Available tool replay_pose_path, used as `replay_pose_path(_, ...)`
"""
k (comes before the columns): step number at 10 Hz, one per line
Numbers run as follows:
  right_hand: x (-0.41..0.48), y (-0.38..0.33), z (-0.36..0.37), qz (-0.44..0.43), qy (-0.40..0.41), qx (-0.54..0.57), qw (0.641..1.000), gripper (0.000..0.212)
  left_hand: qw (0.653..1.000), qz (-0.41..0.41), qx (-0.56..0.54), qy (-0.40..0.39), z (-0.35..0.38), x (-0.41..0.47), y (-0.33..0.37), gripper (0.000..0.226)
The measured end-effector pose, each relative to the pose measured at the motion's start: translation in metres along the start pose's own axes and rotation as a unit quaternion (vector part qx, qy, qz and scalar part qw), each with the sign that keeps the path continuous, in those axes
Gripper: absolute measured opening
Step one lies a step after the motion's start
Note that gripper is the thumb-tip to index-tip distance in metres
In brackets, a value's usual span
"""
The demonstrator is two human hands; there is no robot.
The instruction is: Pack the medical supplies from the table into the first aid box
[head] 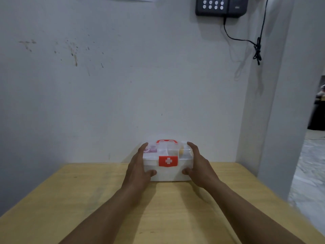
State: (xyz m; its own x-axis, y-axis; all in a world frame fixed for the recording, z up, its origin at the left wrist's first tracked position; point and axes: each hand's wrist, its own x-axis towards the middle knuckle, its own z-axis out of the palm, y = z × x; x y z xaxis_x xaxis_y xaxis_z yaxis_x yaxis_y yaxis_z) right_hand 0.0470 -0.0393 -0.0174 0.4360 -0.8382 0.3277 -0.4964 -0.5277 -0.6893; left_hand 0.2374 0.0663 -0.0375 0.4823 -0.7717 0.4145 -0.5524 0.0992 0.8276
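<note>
The risk, as I judge it, is the box sliding off the table's [88, 199] far edge, which it sits at, if pushed unevenly. The left hand [139, 166] and right hand [197, 164] clasp the closed first aid box [168, 170] between spread palms, thumbs on its front.

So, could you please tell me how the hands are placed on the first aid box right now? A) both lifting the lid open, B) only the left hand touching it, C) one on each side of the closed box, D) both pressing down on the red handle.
C: the left hand and right hand flank the closed first aid box on the table.
</note>
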Motion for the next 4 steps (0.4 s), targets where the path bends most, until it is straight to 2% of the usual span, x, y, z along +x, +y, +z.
replay_pose_path(2, 0.006, 0.002, -0.001, 0.000, 0.000, -0.022, 1.000, 0.100, 1.000, -0.008, 0.015, 0.003, 0.005, 0.000, 0.002, 0.098)
replay_pose_path(3, 0.001, 0.001, 0.003, 0.010, -0.012, -0.046, 0.999, 0.116, 0.999, -0.018, 0.028, -0.007, 0.005, -0.004, 0.005, 0.104)
replay_pose_path(4, -0.006, -0.012, -0.004, 0.036, 0.008, -0.098, 0.994, 0.129, 0.994, -0.053, 0.099, -0.004, 0.002, -0.004, 0.016, 0.123)
